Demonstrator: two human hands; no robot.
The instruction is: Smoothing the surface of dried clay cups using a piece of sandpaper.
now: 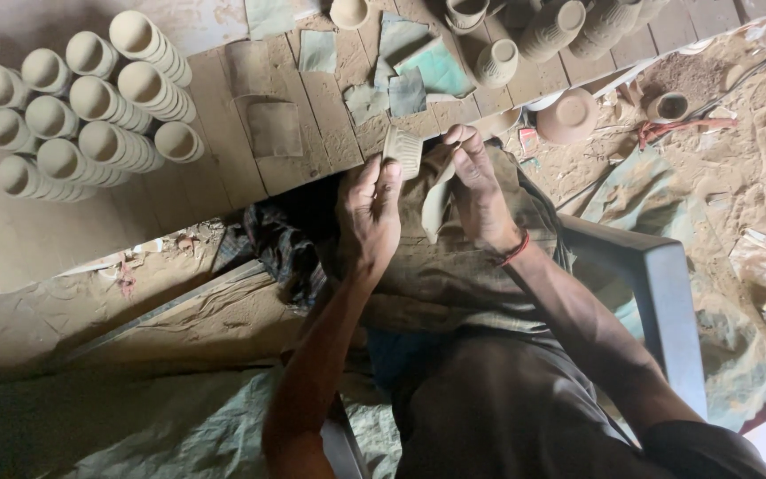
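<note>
The left hand [370,213] pinches a small ribbed clay cup [403,151] by its side, thumb and fingers closed on it, holding it just above the near edge of the wooden table [223,168]. The right hand [476,186] is curled, fingers pressed together on a drab cloth [436,200] that hangs beside the cup and touches it. Left of the cup, well apart on the table, lie stacks of pale clay cups [90,106] on their sides. Beyond the cup lie grey-green cloth scraps [401,71], and further right a single upright cup [496,62] and an upturned clay bowl [567,115].
</note>
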